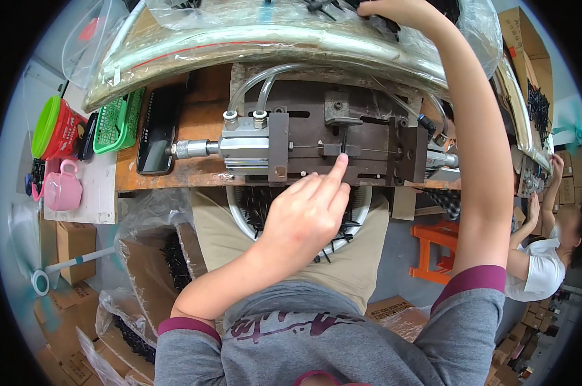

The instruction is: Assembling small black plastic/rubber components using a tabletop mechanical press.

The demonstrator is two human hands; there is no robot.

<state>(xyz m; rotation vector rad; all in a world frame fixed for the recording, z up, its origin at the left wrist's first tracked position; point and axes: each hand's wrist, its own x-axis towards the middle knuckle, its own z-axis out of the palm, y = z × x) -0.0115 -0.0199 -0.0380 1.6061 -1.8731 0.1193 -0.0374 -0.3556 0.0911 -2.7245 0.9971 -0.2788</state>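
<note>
My left hand point(307, 215) reaches over the middle of a dark metal fixture point(310, 164). Its index finger is stretched out, and the tip touches a thin black piece point(344, 138) standing in a small block at the fixture's centre. The other fingers are loosely bent, with nothing seen in them. At the top edge my right hand point(403, 11) is over the raised, plastic-lined tray point(194, 55), among black plastic parts point(387, 24). Part of that hand is cut off, so its grip is unclear. A metal air cylinder point(244, 145) with clear hoses sits at the fixture's left.
A phone point(159, 128), a green basket point(119, 122) and a pink cup point(64, 186) lie left. A white-rimmed container of black parts point(236, 215) rests between my legs. Cartons point(152, 257) are lower left; an orange stool point(432, 251) and another person point(542, 257) are right.
</note>
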